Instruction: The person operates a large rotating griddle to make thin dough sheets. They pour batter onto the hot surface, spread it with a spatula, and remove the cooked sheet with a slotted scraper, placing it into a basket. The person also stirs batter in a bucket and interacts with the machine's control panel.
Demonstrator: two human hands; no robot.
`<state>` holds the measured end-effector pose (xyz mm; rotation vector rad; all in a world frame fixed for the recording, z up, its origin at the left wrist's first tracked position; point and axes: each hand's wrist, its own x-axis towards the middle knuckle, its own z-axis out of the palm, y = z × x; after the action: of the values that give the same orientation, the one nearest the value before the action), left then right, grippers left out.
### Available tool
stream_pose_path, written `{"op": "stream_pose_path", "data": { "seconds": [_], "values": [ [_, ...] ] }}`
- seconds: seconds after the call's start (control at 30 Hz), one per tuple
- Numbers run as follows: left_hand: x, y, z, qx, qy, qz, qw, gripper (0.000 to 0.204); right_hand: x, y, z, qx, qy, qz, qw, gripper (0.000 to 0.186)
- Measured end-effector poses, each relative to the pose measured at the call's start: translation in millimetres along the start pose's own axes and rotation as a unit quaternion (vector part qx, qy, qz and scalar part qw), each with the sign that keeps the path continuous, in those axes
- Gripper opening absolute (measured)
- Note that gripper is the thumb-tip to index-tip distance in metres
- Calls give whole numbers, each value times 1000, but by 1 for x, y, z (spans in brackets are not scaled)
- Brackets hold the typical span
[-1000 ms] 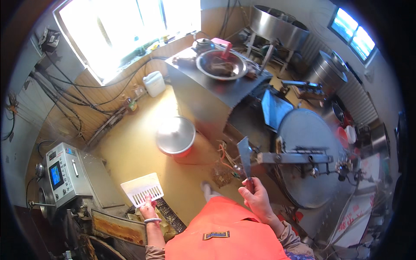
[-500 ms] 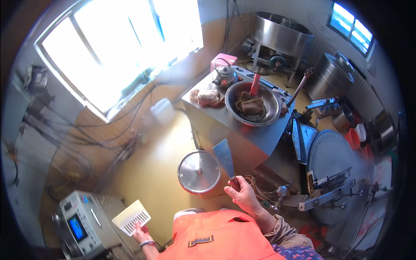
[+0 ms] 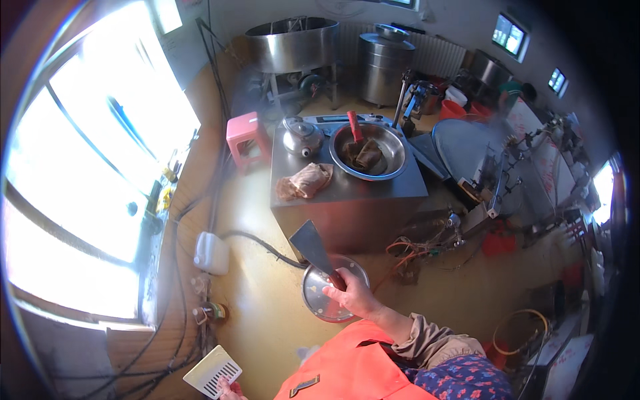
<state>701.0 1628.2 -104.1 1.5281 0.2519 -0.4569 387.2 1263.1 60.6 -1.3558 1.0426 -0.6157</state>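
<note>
My left hand [image 3: 229, 391], at the lower edge, grips a white slotted plastic scraper [image 3: 208, 369]. My right hand [image 3: 352, 297] is closed round the wooden handle of a wide metal scraper [image 3: 308, 243], its blade angled up-left. Beneath that hand on the floor is a round steel lid [image 3: 315, 292], partly hidden. Beyond it stands a steel cabinet [image 3: 360, 220]. On its top are a steel bowl [image 3: 387, 170] with brown lumps and a red-handled tool [image 3: 353, 125], a kettle [image 3: 300, 139] and a pale cloth bundle [image 3: 307, 180]. An orange apron [image 3: 333, 367] covers my front.
A pink stool [image 3: 243, 133] and white jerrycan [image 3: 211, 253] stand left of the cabinet, among cables. Right are a machine with a large round plate [image 3: 460, 147] and loose hoses [image 3: 410, 243]. Steel tanks [image 3: 290, 47] line the back wall, a bright window [image 3: 73, 200] the left.
The view has turned rightward: the cabinet is now central, the window at left, the screened machine out of view. My right hand with the metal scraper now appears over the lid.
</note>
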Motion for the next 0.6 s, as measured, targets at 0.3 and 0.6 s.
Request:
{"op": "stream_pose_path", "data": {
  "seconds": [0.3, 0.6],
  "values": [
    [128, 77, 117, -27, -189, 7, 982, 11, 16, -21, 69, 2, 138, 3, 990, 26],
    [205, 171, 232, 34, -260, 96, 960, 12, 143, -36, 127, 2, 200, -111, 973, 25]
  ]
}}
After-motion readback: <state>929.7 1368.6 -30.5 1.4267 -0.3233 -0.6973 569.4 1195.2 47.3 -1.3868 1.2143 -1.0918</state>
